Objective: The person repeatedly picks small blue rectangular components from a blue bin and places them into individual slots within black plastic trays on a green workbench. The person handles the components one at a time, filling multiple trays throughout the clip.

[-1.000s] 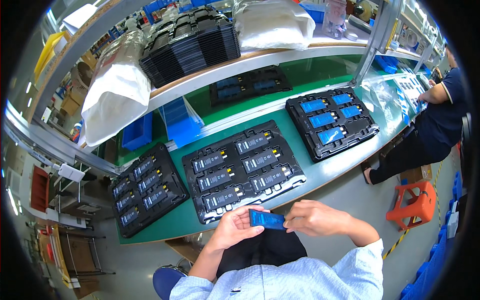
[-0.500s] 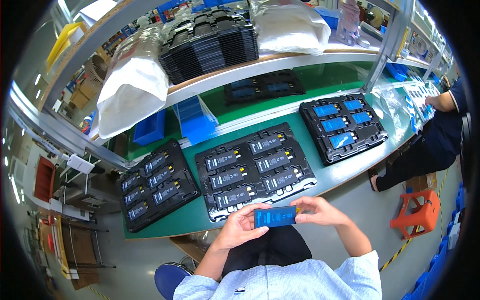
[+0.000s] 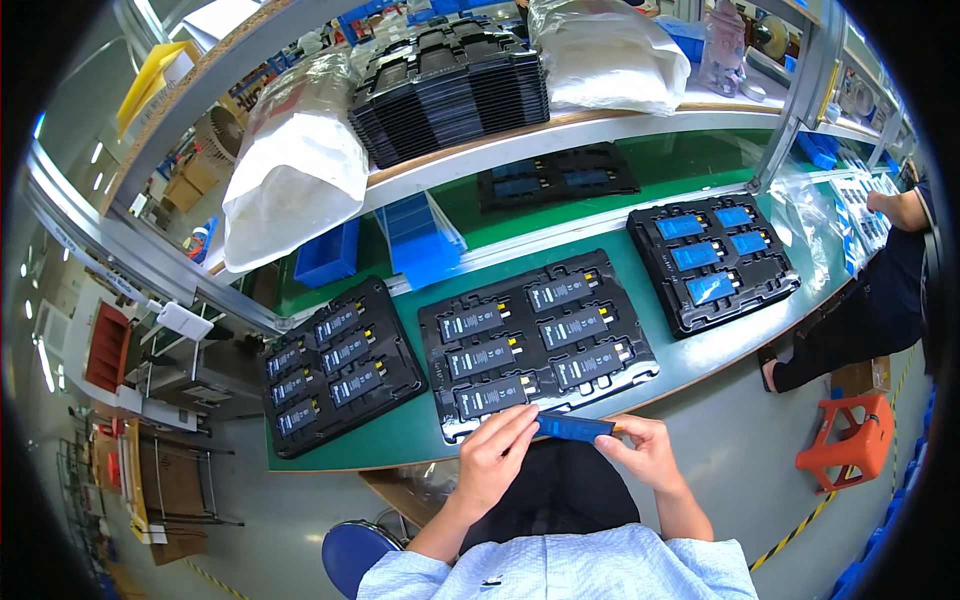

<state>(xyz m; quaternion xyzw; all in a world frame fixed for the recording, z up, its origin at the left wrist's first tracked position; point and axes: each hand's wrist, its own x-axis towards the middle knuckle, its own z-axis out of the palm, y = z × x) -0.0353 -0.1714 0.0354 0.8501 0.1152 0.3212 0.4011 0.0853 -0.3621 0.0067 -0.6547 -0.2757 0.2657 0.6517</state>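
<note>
Between my two hands, just off the table's front edge, is a flat phone battery [image 3: 575, 428] with a blue face. It is tilted, so its face looks narrow. My left hand [image 3: 494, 460] is closed at the battery's left end, fingers together. At the other end my right hand [image 3: 643, 453] pinches it between thumb and fingers. Right beyond my hands lies a black plastic tray [image 3: 535, 345] with several dark batteries in its pockets. A second black tray [image 3: 395, 350] of dark batteries sits to the left. On the right, a black tray stack [image 3: 680, 320] carries several blue-faced batteries.
A shelf [image 3: 440, 160] above the green table [image 3: 480, 283] holds stacked black trays [image 3: 450, 110] and white bags [image 3: 300, 180]. Blue sheets [image 3: 420, 235] and a blue bin [image 3: 328, 253] stand below. A co-worker's arm [image 3: 903, 208] and an orange stool [image 3: 848, 440] are at right.
The battery has tipped from facing up at me to a steep, narrow view, and its right end dips slightly. My left hand's fingers have come together. The whole scene has shifted rightward in view.
</note>
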